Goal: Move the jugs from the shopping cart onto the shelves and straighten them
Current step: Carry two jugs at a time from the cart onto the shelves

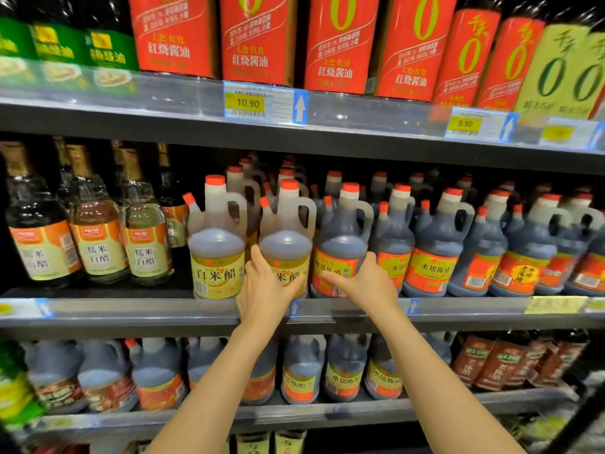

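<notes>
On the middle shelf [196, 309] stand two yellow-labelled jugs with red caps: one at the left [216, 250] and one beside it [285, 237]. My left hand [265, 290] wraps the lower front of the second yellow-labelled jug, thumb on its left side. My right hand [363, 283] holds the base of a dark jug with a red label [342, 244] just to the right, thumb on its right side and fingers across the label. Both jugs stand upright at the shelf's front edge. The shopping cart is not in view.
More dark red-labelled jugs [435, 250] fill the middle shelf to the right, glass bottles [98, 231] to the left. Red-labelled bottles [337, 44] line the upper shelf, further jugs [304, 368] the lower one. Price tags [248, 103] run along the shelf edges.
</notes>
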Action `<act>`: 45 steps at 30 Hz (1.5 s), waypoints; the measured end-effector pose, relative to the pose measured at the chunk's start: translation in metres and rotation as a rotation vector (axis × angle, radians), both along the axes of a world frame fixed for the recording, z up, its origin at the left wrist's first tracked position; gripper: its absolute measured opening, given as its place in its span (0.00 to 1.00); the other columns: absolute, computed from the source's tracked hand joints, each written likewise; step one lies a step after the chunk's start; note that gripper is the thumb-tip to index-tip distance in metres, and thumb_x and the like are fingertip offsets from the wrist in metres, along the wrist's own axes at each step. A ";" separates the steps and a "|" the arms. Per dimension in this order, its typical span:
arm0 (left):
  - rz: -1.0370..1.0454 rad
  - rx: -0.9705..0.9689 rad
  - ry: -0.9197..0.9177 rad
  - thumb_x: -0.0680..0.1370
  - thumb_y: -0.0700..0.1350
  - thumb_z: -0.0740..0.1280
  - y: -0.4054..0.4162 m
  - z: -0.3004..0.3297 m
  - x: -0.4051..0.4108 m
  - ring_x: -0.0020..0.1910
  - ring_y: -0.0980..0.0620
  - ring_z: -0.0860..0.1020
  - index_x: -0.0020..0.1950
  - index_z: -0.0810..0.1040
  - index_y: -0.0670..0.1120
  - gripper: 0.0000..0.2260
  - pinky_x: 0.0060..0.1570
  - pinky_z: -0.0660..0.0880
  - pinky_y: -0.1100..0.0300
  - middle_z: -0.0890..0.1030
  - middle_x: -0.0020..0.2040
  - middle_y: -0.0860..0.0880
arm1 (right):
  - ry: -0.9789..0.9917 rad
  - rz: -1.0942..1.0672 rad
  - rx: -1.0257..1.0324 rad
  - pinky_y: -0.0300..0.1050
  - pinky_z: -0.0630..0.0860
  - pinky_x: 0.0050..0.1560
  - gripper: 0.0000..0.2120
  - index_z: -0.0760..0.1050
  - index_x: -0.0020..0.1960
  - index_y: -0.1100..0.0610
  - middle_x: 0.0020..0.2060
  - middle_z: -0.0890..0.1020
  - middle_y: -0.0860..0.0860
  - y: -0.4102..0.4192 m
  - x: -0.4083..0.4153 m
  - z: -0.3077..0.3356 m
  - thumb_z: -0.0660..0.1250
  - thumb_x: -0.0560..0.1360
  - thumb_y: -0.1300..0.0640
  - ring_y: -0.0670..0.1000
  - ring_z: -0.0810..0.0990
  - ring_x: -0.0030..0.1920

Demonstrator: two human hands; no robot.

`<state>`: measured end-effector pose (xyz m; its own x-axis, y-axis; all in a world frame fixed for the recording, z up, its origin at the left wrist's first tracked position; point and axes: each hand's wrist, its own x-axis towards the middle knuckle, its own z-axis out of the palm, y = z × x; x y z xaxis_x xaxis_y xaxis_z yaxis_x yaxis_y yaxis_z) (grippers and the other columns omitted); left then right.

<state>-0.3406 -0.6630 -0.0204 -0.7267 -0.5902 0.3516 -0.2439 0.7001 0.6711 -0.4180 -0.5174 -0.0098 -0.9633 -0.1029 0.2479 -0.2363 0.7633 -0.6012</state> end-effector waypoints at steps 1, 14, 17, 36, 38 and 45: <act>-0.009 -0.014 0.019 0.72 0.59 0.69 -0.003 0.002 0.004 0.69 0.42 0.66 0.76 0.46 0.42 0.44 0.58 0.70 0.47 0.61 0.73 0.42 | 0.015 0.011 -0.016 0.51 0.75 0.42 0.36 0.65 0.58 0.59 0.52 0.79 0.56 0.003 -0.001 0.001 0.70 0.65 0.34 0.58 0.79 0.52; -0.153 -0.209 0.293 0.75 0.50 0.68 -0.028 0.094 -0.010 0.60 0.41 0.72 0.70 0.65 0.43 0.27 0.53 0.69 0.53 0.71 0.63 0.40 | 0.354 0.139 -0.216 0.47 0.71 0.47 0.35 0.64 0.68 0.62 0.56 0.78 0.59 -0.004 -0.006 0.082 0.69 0.71 0.42 0.58 0.76 0.59; -0.171 -0.179 0.257 0.75 0.50 0.67 -0.031 0.103 -0.024 0.54 0.38 0.76 0.69 0.65 0.42 0.26 0.46 0.68 0.55 0.76 0.57 0.37 | 0.319 0.118 -0.197 0.45 0.71 0.43 0.32 0.66 0.66 0.62 0.51 0.81 0.59 -0.014 -0.014 0.097 0.69 0.71 0.42 0.59 0.78 0.55; -0.082 -0.203 0.211 0.78 0.54 0.63 -0.020 0.089 -0.038 0.56 0.36 0.73 0.72 0.62 0.47 0.25 0.50 0.71 0.48 0.73 0.60 0.36 | 0.098 0.499 -0.439 0.49 0.74 0.56 0.09 0.73 0.54 0.55 0.52 0.79 0.54 -0.003 -0.051 0.090 0.67 0.75 0.58 0.52 0.77 0.54; -0.038 -0.274 0.174 0.78 0.54 0.61 -0.017 0.088 -0.035 0.54 0.36 0.75 0.74 0.59 0.47 0.27 0.49 0.72 0.47 0.74 0.59 0.37 | 0.143 0.478 -0.385 0.44 0.73 0.53 0.11 0.73 0.57 0.57 0.52 0.79 0.54 -0.005 -0.047 0.089 0.65 0.76 0.56 0.53 0.77 0.54; 0.014 -0.628 0.327 0.71 0.46 0.70 -0.021 0.064 -0.029 0.49 0.35 0.76 0.60 0.71 0.38 0.22 0.43 0.76 0.47 0.76 0.52 0.36 | 0.517 0.312 -0.277 0.38 0.67 0.56 0.24 0.67 0.69 0.61 0.64 0.75 0.57 0.003 -0.021 0.069 0.67 0.75 0.59 0.56 0.74 0.62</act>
<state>-0.3692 -0.6842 0.0432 -0.5192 -0.2130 0.8277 -0.1109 0.9770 0.1819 -0.4388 -0.5139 0.0595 -0.6487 -0.2238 0.7274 -0.7319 0.4454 -0.5157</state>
